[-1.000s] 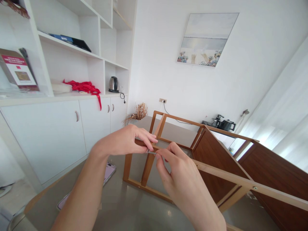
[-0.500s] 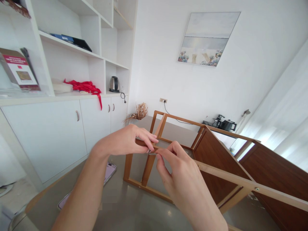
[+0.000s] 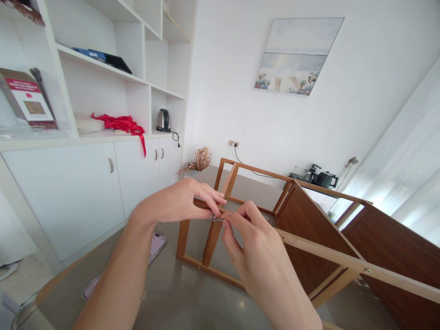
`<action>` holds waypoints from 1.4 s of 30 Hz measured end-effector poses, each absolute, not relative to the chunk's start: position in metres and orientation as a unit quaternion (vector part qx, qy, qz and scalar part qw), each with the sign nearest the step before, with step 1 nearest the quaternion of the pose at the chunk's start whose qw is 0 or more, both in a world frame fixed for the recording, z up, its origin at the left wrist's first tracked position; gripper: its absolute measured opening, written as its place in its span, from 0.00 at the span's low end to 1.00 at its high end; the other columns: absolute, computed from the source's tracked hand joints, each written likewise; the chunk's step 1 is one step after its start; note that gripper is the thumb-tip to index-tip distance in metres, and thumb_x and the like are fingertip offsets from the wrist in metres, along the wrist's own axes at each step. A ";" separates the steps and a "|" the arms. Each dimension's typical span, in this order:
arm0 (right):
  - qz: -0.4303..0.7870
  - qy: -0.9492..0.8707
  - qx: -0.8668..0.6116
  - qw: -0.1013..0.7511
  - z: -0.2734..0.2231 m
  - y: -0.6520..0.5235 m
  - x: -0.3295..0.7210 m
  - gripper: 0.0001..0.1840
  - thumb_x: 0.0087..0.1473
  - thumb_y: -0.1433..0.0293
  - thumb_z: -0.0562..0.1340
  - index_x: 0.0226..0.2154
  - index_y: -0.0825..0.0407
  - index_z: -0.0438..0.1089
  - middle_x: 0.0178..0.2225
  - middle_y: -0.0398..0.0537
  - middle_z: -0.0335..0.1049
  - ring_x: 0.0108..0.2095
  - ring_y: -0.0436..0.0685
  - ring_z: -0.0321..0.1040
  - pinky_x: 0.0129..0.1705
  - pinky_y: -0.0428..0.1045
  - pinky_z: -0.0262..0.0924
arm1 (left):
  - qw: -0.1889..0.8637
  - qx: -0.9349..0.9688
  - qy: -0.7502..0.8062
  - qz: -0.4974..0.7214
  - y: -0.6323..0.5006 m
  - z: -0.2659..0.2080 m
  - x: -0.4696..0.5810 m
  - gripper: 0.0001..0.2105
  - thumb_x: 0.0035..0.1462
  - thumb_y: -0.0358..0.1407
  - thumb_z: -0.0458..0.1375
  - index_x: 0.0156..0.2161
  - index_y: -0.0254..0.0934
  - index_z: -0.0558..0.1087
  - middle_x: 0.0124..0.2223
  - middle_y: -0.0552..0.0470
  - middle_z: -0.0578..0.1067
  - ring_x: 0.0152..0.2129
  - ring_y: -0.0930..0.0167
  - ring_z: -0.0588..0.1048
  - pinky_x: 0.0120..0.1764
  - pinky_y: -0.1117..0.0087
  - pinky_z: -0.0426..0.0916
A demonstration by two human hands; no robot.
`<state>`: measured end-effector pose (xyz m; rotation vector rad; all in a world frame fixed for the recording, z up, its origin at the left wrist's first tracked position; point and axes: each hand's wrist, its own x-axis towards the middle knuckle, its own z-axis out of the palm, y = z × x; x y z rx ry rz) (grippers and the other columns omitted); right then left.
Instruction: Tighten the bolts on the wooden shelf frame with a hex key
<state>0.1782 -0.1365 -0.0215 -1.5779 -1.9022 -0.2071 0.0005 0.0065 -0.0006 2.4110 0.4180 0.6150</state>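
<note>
A wooden shelf frame [image 3: 318, 247] with brown panels lies on its side on the grey tabletop [image 3: 192, 298]. My right hand [image 3: 254, 243] pinches the end of a small bent metal hex key [image 3: 217, 219] between thumb and forefinger. Over the frame's near rail arches my left hand [image 3: 187, 199], its thumb and fingertips closed at the bend of the same key. The fastener under the key is hidden by my fingers. Further right along the rail, a round bolt head [image 3: 367, 271] is visible.
A phone [image 3: 158, 245] lies on the table, partly behind my left forearm. White cabinets [image 3: 85, 192] with shelves line the left side. Beyond the frame, a black kettle [image 3: 326, 178] stands by the wall. Dried plants [image 3: 201, 159] are behind the table.
My right hand has shifted very slightly to the left, still pinching the hex key. My left hand and the frame look the same.
</note>
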 end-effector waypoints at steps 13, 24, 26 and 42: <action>-0.078 -0.703 -0.662 0.249 -0.019 -0.140 0.180 0.07 0.62 0.72 0.58 0.34 0.47 0.71 0.28 0.40 0.70 0.23 0.52 0.63 0.26 0.49 0.42 | 0.288 0.917 0.145 0.236 0.009 -0.001 0.000 0.08 0.60 0.38 0.63 0.42 0.49 0.84 0.54 0.55 0.80 0.58 0.66 0.74 0.59 0.69 0.70; -0.015 -0.723 -0.669 0.175 -0.021 -0.134 0.172 0.09 0.67 0.71 0.54 0.37 0.47 0.69 0.30 0.42 0.74 0.28 0.54 0.69 0.28 0.49 0.41 | 0.285 0.917 0.136 0.242 0.007 -0.002 0.000 0.09 0.60 0.37 0.63 0.44 0.48 0.84 0.52 0.55 0.81 0.57 0.67 0.75 0.59 0.70 0.70; 0.011 -0.729 -0.659 0.186 -0.021 -0.132 0.173 0.09 0.67 0.71 0.54 0.36 0.47 0.68 0.28 0.41 0.72 0.27 0.53 0.66 0.28 0.48 0.42 | 0.287 0.917 0.136 0.240 0.007 -0.002 -0.001 0.09 0.60 0.36 0.63 0.44 0.48 0.84 0.52 0.56 0.81 0.57 0.68 0.74 0.59 0.70 0.70; 0.121 -0.744 -0.584 0.301 -0.027 -0.124 0.173 0.13 0.63 0.72 0.56 0.26 0.49 0.65 0.23 0.37 0.68 0.24 0.47 0.63 0.30 0.43 0.53 | 0.296 0.907 0.204 0.221 -0.001 0.007 0.001 0.15 0.55 0.31 0.61 0.48 0.46 0.81 0.56 0.56 0.79 0.56 0.66 0.76 0.58 0.69 0.69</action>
